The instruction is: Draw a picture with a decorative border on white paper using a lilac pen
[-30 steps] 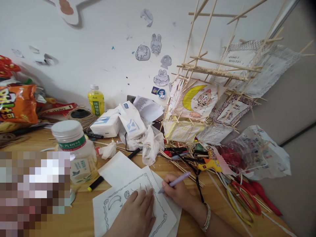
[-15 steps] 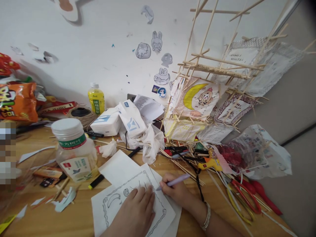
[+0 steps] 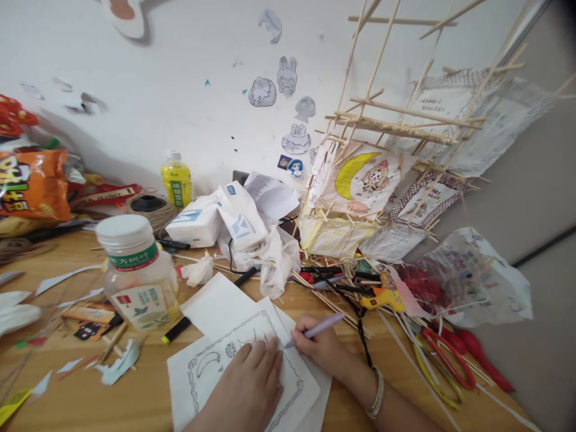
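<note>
A white sheet of paper [image 3: 202,396] lies on the wooden table, bearing a wavy drawn border, a banana-like crescent and a small round figure. Flat across its middle rests my left hand [image 3: 252,378], fingers stretched out and covering part of the drawing. My right hand [image 3: 315,342], with a silver bracelet at the wrist, grips a light purple pen [image 3: 324,324]. The pen's tip is at the sheet's right border, close to my left fingertips. More blank paper [image 3: 218,306] sticks out beneath and behind the drawn sheet.
Left of the paper stand a clear plastic jar [image 3: 139,276] and a black marker [image 3: 176,331]. Tissue packs [image 3: 240,216] and a yellow bottle [image 3: 176,180] are behind. On the right are a stick frame with drawn panels [image 3: 360,180], a yellow glue gun [image 3: 382,299] and scissors [image 3: 450,360].
Both hands and the pen stay almost in place. The view has shifted very slightly.
</note>
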Motion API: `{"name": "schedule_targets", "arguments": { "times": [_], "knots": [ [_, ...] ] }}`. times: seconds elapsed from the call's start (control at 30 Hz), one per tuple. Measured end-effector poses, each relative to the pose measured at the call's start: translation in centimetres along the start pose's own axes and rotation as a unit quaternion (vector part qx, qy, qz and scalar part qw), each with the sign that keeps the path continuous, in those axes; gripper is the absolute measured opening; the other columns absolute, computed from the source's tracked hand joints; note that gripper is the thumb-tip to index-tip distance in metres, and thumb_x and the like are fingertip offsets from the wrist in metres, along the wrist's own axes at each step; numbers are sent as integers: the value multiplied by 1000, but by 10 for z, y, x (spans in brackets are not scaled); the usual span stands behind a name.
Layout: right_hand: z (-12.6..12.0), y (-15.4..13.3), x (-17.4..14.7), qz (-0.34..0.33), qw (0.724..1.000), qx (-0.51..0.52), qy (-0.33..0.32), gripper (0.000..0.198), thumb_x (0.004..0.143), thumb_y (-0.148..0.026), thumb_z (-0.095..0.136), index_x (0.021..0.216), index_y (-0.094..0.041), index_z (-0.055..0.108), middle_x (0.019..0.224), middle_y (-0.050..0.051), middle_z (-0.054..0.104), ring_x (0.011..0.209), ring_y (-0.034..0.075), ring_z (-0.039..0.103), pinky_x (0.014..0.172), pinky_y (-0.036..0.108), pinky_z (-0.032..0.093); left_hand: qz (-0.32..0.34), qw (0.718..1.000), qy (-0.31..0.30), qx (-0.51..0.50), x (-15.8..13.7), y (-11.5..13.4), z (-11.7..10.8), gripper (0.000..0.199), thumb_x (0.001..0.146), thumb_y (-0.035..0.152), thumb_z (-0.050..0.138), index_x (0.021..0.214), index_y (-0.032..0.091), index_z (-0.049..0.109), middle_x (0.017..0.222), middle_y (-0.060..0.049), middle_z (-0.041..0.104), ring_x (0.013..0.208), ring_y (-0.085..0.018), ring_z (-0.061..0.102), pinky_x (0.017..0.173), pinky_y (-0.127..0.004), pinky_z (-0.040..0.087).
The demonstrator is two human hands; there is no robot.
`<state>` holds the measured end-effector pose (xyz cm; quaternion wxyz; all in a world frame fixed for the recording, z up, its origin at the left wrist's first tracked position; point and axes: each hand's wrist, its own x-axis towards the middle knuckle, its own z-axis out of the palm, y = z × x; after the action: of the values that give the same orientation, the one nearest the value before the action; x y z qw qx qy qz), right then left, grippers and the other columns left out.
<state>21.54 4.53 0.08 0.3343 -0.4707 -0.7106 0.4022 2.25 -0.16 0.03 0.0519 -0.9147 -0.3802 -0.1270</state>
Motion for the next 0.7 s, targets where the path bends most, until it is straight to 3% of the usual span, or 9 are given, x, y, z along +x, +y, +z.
{"name": "schedule_targets", "arguments": {
  "times": [0.57, 0.7],
  "knots": [
    [0, 0, 0, 12, 1000, 1, 1, 30, 81, -35, 51, 57, -22, 37, 54, -5, 40, 52, 11, 38, 51, 24, 31, -9, 1000, 11, 2, -1, 0, 1, 28, 95, 33, 52, 113, 17, 66, 122, -10, 63, 103, -26, 55, 88, -39, 42],
    [-1, -2, -2, 11, 1000, 10, 26, 29, 82, -35, 48, 58, -21, 42, 56, -4, 43, 54, 13, 42, 53, 25, 33, -14, 1000, 22, 5, 0, -2, 0, 29, 93, 34, 55, 112, 17, 67, 120, -8, 65, 101, -26, 56, 87, -39, 42]
  ]
}}
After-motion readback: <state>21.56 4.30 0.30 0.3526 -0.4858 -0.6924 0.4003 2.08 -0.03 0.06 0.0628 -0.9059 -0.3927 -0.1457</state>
